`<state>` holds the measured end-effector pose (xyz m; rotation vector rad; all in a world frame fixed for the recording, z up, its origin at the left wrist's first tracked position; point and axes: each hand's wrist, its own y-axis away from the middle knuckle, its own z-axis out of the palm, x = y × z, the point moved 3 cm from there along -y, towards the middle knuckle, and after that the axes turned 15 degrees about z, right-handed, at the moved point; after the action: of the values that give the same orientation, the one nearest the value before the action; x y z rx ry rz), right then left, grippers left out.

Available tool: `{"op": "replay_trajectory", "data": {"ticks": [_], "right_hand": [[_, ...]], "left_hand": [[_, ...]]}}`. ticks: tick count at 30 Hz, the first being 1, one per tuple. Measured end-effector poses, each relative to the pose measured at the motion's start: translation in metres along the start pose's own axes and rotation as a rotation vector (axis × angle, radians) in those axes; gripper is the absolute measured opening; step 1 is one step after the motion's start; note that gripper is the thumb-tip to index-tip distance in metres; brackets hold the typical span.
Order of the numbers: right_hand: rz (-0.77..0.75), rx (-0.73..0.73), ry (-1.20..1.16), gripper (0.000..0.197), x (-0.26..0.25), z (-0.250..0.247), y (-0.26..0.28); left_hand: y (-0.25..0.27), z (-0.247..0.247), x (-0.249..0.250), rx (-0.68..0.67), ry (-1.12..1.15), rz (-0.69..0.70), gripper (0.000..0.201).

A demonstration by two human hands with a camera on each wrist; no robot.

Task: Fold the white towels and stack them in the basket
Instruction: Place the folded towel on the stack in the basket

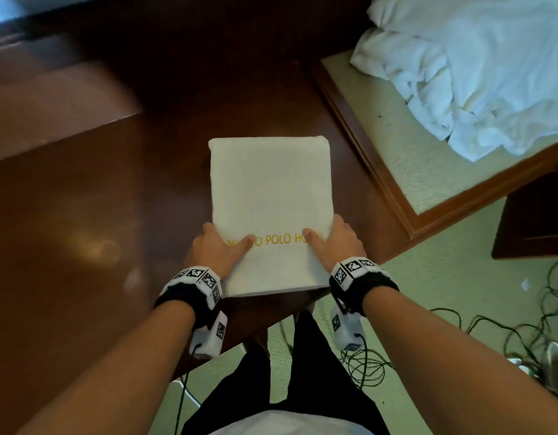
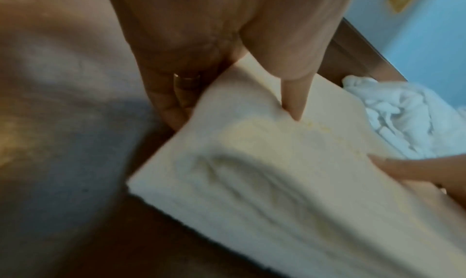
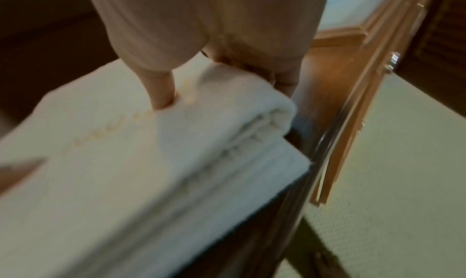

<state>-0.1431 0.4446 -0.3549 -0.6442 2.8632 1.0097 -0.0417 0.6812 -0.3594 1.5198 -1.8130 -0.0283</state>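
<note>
A folded white towel point(image 1: 270, 189) with yellow lettering lies flat on the dark wooden table point(image 1: 83, 246), its near end at the table's edge. My left hand point(image 1: 229, 238) holds its left side, thumb on top and fingers along the edge. My right hand point(image 1: 323, 230) holds the right side the same way. In the left wrist view the thumb point(image 2: 295, 103) presses into the towel point(image 2: 277, 182) while ringed fingers point(image 2: 181, 95) sit at its edge. In the right wrist view the thumb point(image 3: 161, 91) dents the towel point(image 3: 113, 172) and the fingers point(image 3: 282, 79) curl round its rolled edge. No basket is in view.
A heap of unfolded white towels point(image 1: 478, 67) lies on a wood-framed surface point(image 1: 381, 171) at the upper right. A dark cabinet point(image 1: 535, 221) stands on the right. Loose cables point(image 1: 459, 334) trail over the green carpet below it. My legs stand at the table's near corner.
</note>
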Motion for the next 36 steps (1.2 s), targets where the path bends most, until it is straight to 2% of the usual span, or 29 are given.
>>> {"op": "replay_trajectory", "data": {"ticks": [3, 7, 10, 14, 19, 22, 25, 29, 36], "right_hand": [[0.142, -0.095, -0.153, 0.070, 0.004, 0.007, 0.006], [0.148, -0.134, -0.198, 0.054, 0.001, 0.000, 0.018], [0.133, -0.098, -0.254, 0.053, -0.002, -0.022, 0.028], [0.126, -0.042, -0.326, 0.055, 0.003, -0.078, 0.039], [0.041, 0.040, -0.385, 0.051, 0.038, -0.175, 0.033], [0.005, 0.112, -0.459, 0.050, 0.075, -0.238, 0.021], [-0.022, 0.214, -0.519, 0.055, 0.120, -0.301, 0.005], [-0.041, 0.342, -0.600, 0.050, 0.190, -0.380, -0.017], [0.011, 0.480, -0.688, 0.048, 0.300, -0.482, -0.063]], "left_hand": [[0.004, 0.009, -0.004, 0.015, 0.165, -0.022, 0.076], [0.017, 0.002, 0.010, 0.032, 0.213, 0.036, 0.058], [0.027, -0.014, 0.040, 0.098, 0.203, 0.140, 0.052], [0.036, -0.035, 0.097, 0.142, 0.172, 0.300, 0.048], [0.050, -0.045, 0.202, 0.145, 0.217, 0.481, 0.043], [0.058, -0.034, 0.278, 0.167, 0.242, 0.598, 0.045], [0.068, -0.007, 0.356, 0.189, 0.294, 0.694, 0.044], [0.079, 0.038, 0.456, 0.202, 0.333, 0.806, 0.040], [0.083, 0.113, 0.601, 0.161, 0.351, 0.922, 0.041]]}}
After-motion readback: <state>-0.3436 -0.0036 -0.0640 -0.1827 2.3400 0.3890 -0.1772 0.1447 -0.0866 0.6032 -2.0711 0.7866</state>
